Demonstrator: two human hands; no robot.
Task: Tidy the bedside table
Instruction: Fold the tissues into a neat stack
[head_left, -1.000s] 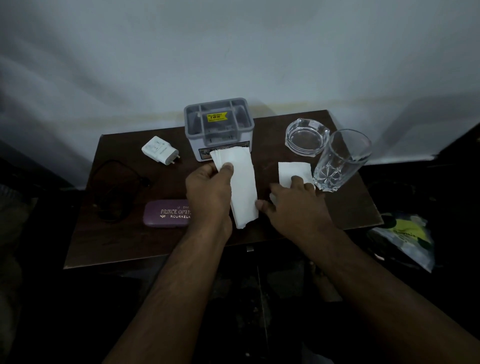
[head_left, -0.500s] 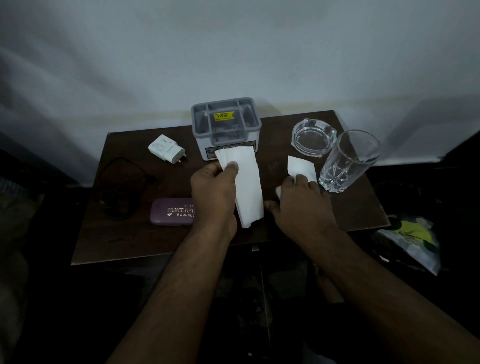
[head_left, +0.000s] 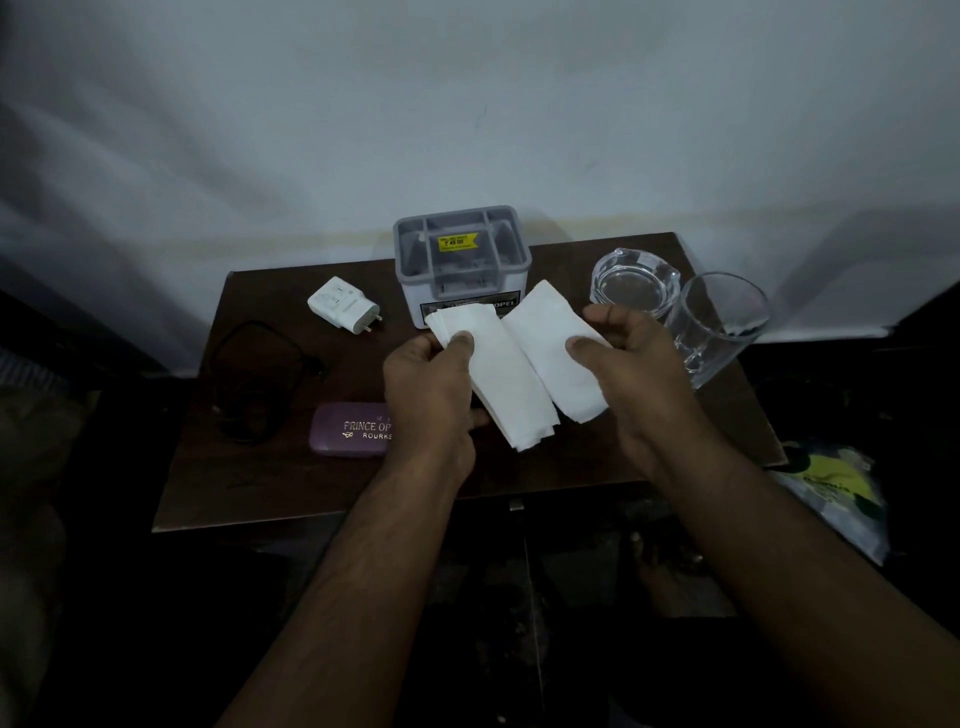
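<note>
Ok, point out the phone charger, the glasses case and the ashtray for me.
phone charger (head_left: 340, 310): head view, on the middle of its white body.
glasses case (head_left: 347, 429): head view, on the purple lid, left of the hand covering its end.
ashtray (head_left: 626, 287): head view, on its clear glass bowl.

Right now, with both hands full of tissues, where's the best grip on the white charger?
Take the charger by its two long flat sides, coming from above. It lies flat on the table, pins pointing right toward the grey box, with bare wood all round it. Avoid the pin end: probably too small to hold steadily.
</note>
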